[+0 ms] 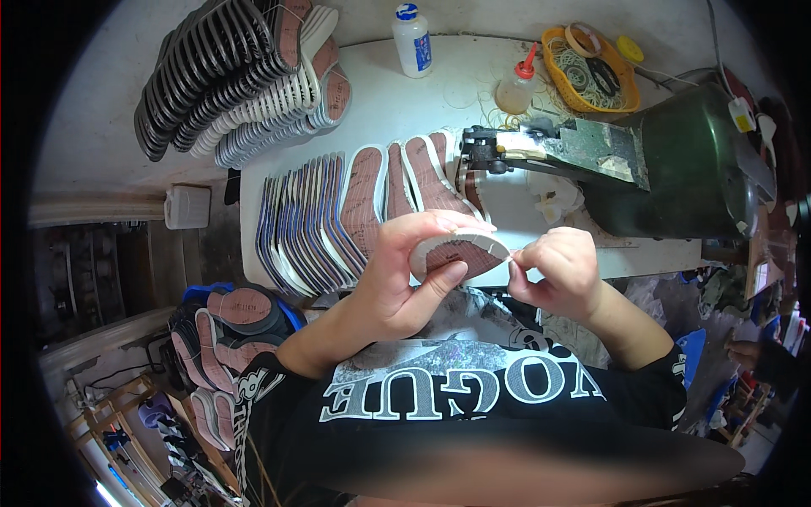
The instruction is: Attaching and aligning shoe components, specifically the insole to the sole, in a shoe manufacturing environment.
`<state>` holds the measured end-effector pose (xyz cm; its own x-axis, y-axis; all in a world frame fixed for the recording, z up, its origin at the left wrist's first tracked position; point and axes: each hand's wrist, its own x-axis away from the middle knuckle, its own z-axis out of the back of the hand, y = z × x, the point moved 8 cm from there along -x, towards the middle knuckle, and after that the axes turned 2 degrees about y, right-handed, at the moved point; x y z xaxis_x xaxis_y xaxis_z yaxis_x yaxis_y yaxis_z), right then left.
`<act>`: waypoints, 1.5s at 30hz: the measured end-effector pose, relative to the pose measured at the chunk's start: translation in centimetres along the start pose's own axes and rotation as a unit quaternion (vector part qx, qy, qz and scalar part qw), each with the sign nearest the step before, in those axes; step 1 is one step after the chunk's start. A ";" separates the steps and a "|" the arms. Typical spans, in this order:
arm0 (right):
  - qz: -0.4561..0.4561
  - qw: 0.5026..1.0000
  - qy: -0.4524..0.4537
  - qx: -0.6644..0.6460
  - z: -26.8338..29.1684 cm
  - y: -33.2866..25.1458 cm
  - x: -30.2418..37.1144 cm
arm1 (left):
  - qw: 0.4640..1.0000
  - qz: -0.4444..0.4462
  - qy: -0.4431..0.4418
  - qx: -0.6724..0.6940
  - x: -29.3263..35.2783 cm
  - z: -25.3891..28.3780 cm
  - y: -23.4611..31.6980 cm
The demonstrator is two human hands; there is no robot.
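Observation:
My left hand (397,275) is closed around a shoe insole (460,258) with a reddish-brown printed face and a pale rim, the thumb pressing on its face. At the insole's right tip, my right hand (557,269) makes a pinch with thumb and forefinger. Whatever lies between those fingertips is too small to make out. Just beyond my hands, several more insoles (365,190) lean on the white table (473,93). To their left stands a tight row of insoles on edge (304,220), with white and blue rims.
A green sewing machine (676,169) reaches in from the right. Behind it sit a red-capped bottle (515,89) and a yellow basket (612,101) of cords. A white bottle (412,42) stands at the back. Bundled soles (228,76) are stacked far left; more insoles (241,306) lie lower left.

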<state>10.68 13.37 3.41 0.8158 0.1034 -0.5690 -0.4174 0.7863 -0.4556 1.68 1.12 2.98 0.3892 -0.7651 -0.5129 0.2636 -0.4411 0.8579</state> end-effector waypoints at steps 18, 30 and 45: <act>0.187 0.968 0.101 0.132 5.7 -7.4 -3.0 | 0.951 -0.124 -0.028 -0.280 -1.5 -2.5 4.9; 0.175 0.954 0.163 0.180 4.9 -6.5 -2.7 | 0.934 -0.126 0.055 -0.330 -1.1 -3.8 5.9; 0.003 0.992 0.061 0.112 3.9 -2.8 -4.1 | 0.952 0.030 0.026 -0.305 -2.5 -1.1 2.6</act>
<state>10.02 13.09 9.70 0.7537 0.0450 -0.6556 -0.3114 0.9030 -0.2960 2.40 2.35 6.48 0.4587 -0.7486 -0.4788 0.6965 -0.0318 0.7169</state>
